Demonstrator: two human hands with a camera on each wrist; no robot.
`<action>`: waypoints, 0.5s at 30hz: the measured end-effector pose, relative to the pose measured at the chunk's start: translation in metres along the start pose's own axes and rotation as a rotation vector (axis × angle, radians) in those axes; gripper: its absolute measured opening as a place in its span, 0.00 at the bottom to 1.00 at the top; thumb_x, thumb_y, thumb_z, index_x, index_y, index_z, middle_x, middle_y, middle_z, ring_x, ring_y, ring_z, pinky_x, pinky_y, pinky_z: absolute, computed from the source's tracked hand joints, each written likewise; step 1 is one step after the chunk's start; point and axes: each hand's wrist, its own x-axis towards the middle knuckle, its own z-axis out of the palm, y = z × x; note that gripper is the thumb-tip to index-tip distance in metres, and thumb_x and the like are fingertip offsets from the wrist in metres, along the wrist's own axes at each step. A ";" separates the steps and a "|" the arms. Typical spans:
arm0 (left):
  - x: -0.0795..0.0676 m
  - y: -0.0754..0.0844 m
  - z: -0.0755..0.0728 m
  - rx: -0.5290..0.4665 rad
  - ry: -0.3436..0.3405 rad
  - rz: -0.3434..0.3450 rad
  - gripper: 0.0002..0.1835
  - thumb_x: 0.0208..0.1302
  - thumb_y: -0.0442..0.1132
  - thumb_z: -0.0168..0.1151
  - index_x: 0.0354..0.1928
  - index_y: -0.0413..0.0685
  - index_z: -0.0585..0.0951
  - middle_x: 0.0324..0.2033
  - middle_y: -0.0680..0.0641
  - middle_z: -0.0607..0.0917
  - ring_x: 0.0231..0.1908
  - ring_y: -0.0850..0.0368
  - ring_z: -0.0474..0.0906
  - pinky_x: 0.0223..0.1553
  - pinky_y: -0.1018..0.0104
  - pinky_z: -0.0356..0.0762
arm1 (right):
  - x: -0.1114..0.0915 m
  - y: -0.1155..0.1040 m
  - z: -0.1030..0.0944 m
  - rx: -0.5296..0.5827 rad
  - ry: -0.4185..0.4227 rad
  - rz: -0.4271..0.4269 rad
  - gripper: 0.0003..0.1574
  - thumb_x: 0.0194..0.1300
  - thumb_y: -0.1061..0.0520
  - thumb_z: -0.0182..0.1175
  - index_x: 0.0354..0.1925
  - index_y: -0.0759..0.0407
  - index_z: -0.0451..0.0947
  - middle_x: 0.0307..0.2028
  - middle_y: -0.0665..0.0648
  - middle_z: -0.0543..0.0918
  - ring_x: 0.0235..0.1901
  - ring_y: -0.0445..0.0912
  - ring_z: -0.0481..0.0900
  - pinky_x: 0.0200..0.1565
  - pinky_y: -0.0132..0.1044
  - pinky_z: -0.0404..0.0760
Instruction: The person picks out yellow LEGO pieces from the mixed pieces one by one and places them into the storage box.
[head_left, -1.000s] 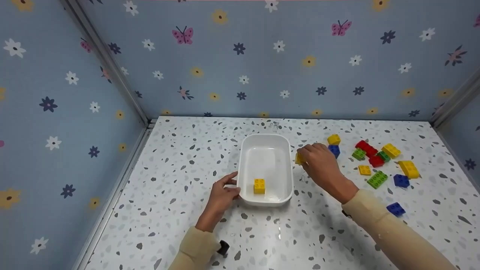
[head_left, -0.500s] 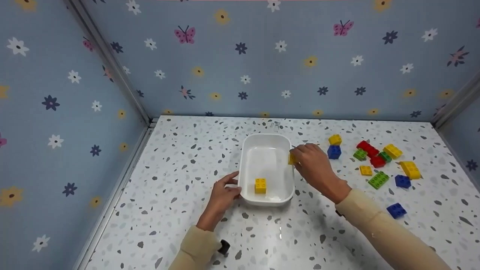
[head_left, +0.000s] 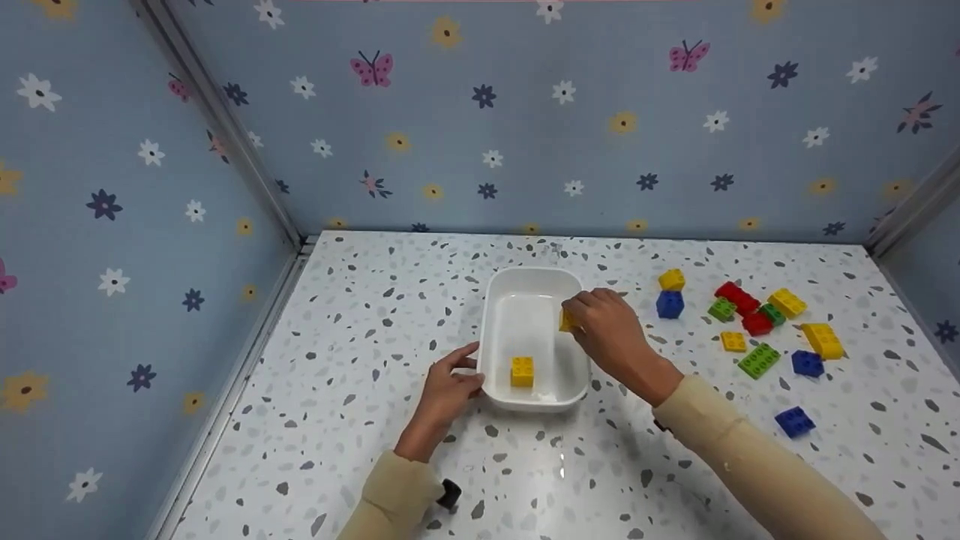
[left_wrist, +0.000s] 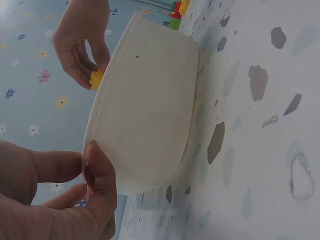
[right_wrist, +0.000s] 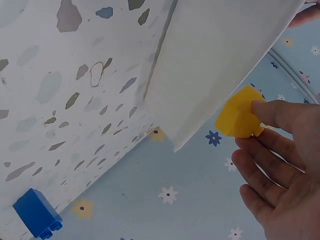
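A white rectangular tub stands on the speckled table, and one yellow toy brick lies inside near its front end. My left hand pinches the tub's left rim between thumb and fingers, as the left wrist view shows up close. Between the thumb and fingers of my right hand is a second yellow brick, held above the tub at its right side. In the right wrist view this brick is raised over the rim and apart from it. The head view shows it partly covered by the fingers.
Right of the tub, a yellow brick lies behind a blue brick. Farther right are red bricks, a green brick and several more in yellow, green and blue. A patterned wall rises behind the table.
My right hand has moved left with its yellow brick, from beside the tub to over its right part. The left hand stays at the rim, and the brick inside the tub has not moved.
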 end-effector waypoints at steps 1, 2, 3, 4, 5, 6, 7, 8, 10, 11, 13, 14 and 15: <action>0.000 0.000 0.000 0.001 0.001 -0.003 0.32 0.70 0.24 0.60 0.76 0.38 0.71 0.56 0.36 0.77 0.45 0.49 0.84 0.46 0.64 0.86 | 0.001 -0.001 0.001 0.003 -0.007 0.003 0.20 0.60 0.65 0.78 0.51 0.63 0.88 0.46 0.60 0.90 0.49 0.57 0.85 0.64 0.53 0.80; 0.000 0.000 0.000 0.001 0.001 -0.005 0.32 0.70 0.24 0.60 0.76 0.38 0.72 0.55 0.36 0.77 0.46 0.49 0.84 0.46 0.64 0.86 | 0.002 -0.001 0.002 0.005 -0.014 0.006 0.20 0.60 0.65 0.78 0.51 0.63 0.88 0.46 0.60 0.90 0.49 0.57 0.85 0.64 0.53 0.80; 0.000 0.000 0.000 -0.001 0.000 -0.002 0.32 0.70 0.24 0.60 0.76 0.37 0.71 0.55 0.36 0.77 0.46 0.48 0.84 0.46 0.64 0.86 | 0.002 -0.002 0.003 0.007 -0.021 0.007 0.20 0.60 0.65 0.78 0.52 0.63 0.88 0.46 0.60 0.90 0.49 0.57 0.85 0.65 0.54 0.80; 0.000 0.000 0.000 -0.003 0.000 -0.002 0.32 0.70 0.24 0.60 0.75 0.37 0.72 0.55 0.36 0.77 0.47 0.47 0.84 0.46 0.64 0.86 | 0.003 -0.002 0.003 0.009 -0.026 0.007 0.20 0.60 0.65 0.77 0.52 0.63 0.88 0.46 0.61 0.90 0.49 0.57 0.85 0.65 0.54 0.79; 0.000 0.000 0.000 -0.003 0.001 -0.002 0.31 0.70 0.24 0.60 0.75 0.37 0.72 0.55 0.36 0.77 0.47 0.47 0.84 0.46 0.64 0.86 | 0.004 -0.003 0.004 0.009 -0.033 0.009 0.20 0.60 0.65 0.77 0.52 0.63 0.88 0.46 0.60 0.90 0.49 0.57 0.84 0.65 0.54 0.79; 0.000 0.000 0.000 -0.003 0.002 -0.003 0.31 0.70 0.24 0.60 0.75 0.38 0.72 0.55 0.36 0.77 0.47 0.47 0.84 0.46 0.64 0.86 | 0.004 -0.003 0.005 0.009 -0.038 0.009 0.20 0.61 0.66 0.77 0.52 0.63 0.88 0.46 0.60 0.90 0.49 0.57 0.84 0.65 0.53 0.79; 0.000 0.000 0.000 -0.002 0.002 0.001 0.31 0.70 0.24 0.60 0.75 0.37 0.72 0.55 0.36 0.77 0.48 0.47 0.84 0.46 0.64 0.86 | 0.005 -0.004 0.005 0.008 -0.042 0.007 0.19 0.61 0.66 0.77 0.52 0.63 0.88 0.46 0.60 0.90 0.49 0.57 0.84 0.64 0.53 0.80; 0.000 0.000 0.000 -0.002 0.002 0.002 0.31 0.70 0.23 0.60 0.75 0.37 0.72 0.55 0.36 0.77 0.47 0.47 0.84 0.46 0.64 0.86 | 0.006 -0.004 0.006 0.009 -0.045 0.006 0.19 0.61 0.66 0.77 0.51 0.63 0.88 0.46 0.60 0.90 0.49 0.57 0.84 0.64 0.53 0.80; 0.000 -0.001 -0.001 -0.001 0.002 0.003 0.31 0.70 0.23 0.60 0.75 0.37 0.72 0.55 0.36 0.77 0.47 0.49 0.84 0.47 0.63 0.86 | 0.007 -0.005 0.008 0.013 -0.050 0.002 0.18 0.61 0.67 0.76 0.51 0.63 0.89 0.45 0.60 0.90 0.49 0.57 0.84 0.64 0.53 0.80; 0.000 -0.001 -0.001 -0.001 0.000 0.007 0.31 0.70 0.23 0.60 0.75 0.37 0.71 0.55 0.36 0.77 0.47 0.50 0.84 0.47 0.63 0.86 | 0.008 -0.005 0.009 0.014 -0.050 -0.002 0.18 0.61 0.68 0.75 0.50 0.63 0.89 0.44 0.60 0.90 0.49 0.57 0.85 0.63 0.52 0.80; 0.001 -0.001 -0.001 0.002 -0.003 0.014 0.31 0.70 0.23 0.60 0.76 0.36 0.71 0.55 0.36 0.77 0.46 0.52 0.84 0.47 0.62 0.87 | 0.009 -0.006 0.011 0.014 -0.048 -0.015 0.17 0.62 0.69 0.74 0.49 0.64 0.89 0.44 0.60 0.90 0.48 0.57 0.85 0.63 0.52 0.80; 0.001 -0.001 -0.001 -0.001 -0.004 0.013 0.32 0.70 0.23 0.60 0.76 0.36 0.71 0.55 0.36 0.77 0.45 0.52 0.84 0.48 0.62 0.87 | 0.010 -0.006 0.013 0.012 -0.048 -0.019 0.16 0.62 0.70 0.73 0.49 0.64 0.89 0.43 0.60 0.90 0.48 0.56 0.85 0.63 0.52 0.81; 0.001 -0.001 -0.001 -0.001 -0.003 0.013 0.32 0.70 0.23 0.60 0.76 0.36 0.71 0.55 0.36 0.77 0.45 0.53 0.84 0.47 0.62 0.87 | 0.011 -0.007 0.014 0.009 -0.048 -0.026 0.16 0.62 0.70 0.73 0.49 0.64 0.88 0.43 0.60 0.90 0.47 0.56 0.85 0.62 0.52 0.81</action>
